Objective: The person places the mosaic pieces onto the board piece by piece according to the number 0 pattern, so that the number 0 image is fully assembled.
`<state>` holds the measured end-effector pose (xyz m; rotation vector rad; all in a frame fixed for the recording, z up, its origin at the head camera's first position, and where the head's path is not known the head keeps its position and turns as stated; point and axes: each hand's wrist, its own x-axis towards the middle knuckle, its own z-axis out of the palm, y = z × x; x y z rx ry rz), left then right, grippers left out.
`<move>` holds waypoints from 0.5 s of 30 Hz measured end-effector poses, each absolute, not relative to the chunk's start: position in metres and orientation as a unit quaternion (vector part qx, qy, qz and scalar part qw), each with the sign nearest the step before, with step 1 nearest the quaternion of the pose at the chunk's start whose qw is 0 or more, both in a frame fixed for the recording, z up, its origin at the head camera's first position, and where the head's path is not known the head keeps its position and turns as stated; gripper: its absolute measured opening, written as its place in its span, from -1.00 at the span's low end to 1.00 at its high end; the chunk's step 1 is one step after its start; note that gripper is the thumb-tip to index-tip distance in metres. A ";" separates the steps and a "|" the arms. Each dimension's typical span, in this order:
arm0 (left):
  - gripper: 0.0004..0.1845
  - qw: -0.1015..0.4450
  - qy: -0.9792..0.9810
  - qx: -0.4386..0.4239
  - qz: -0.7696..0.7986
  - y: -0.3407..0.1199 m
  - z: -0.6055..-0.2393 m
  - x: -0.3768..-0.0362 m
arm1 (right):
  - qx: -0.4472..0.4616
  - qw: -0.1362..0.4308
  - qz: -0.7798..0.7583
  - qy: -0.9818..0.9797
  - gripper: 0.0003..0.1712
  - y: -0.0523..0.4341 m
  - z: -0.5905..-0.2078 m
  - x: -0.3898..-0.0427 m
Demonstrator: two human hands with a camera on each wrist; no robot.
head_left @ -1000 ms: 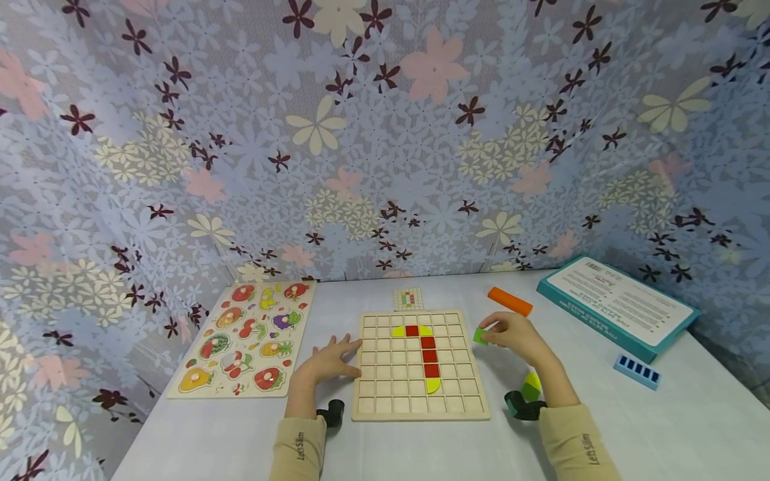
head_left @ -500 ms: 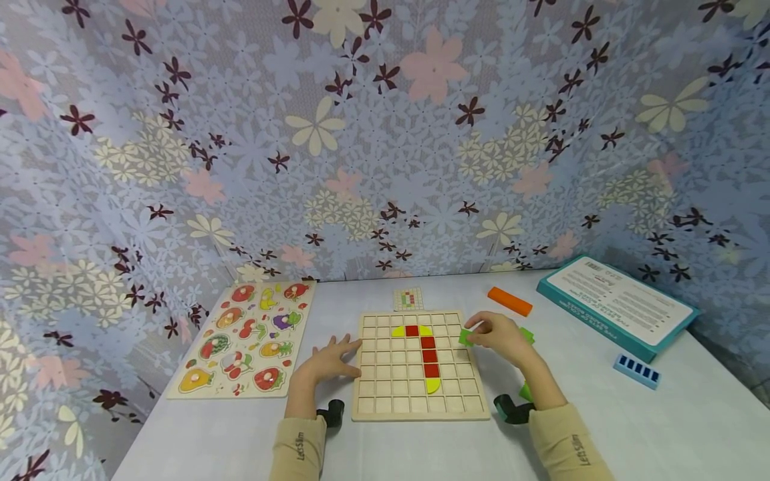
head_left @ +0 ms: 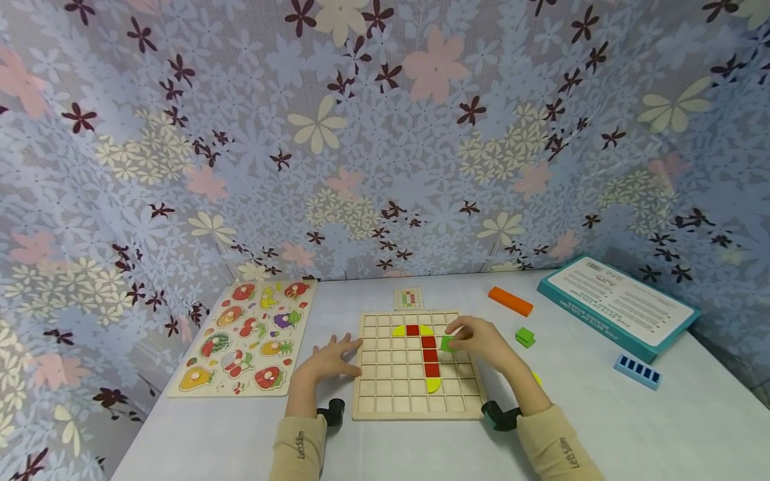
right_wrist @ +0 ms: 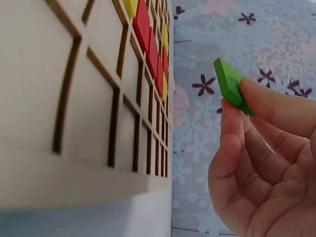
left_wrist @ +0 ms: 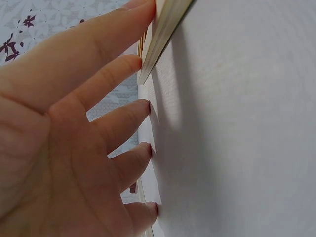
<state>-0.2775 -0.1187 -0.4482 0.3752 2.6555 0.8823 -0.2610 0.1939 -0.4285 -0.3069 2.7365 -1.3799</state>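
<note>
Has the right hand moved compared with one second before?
Yes. The right hand, pinching a green tile, moved left from beside the wooden board to above its cells, next to the red tiles.

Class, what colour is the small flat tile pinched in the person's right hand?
Green; the small flat tile shows best in the right wrist view, pinched by the right hand.

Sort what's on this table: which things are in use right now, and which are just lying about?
In use: right hand pinching green tile; left hand steadying grid board; pattern card.

Lying about: fruit puzzle, orange block, teal box, blue rack, spare green tiles.
</note>
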 end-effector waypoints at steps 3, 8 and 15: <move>-0.27 0.158 0.929 0.133 0.308 -0.119 -0.448 -0.277 | -0.102 0.031 -0.445 0.889 -0.77 0.188 -0.429 -0.259; -0.27 0.157 0.929 0.135 0.308 -0.118 -0.448 -0.277 | -0.117 0.037 -0.436 0.891 -0.82 0.177 -0.430 -0.256; -0.27 0.155 0.930 0.137 0.303 -0.118 -0.448 -0.277 | -0.149 0.044 -0.425 0.892 -0.87 0.163 -0.435 -0.252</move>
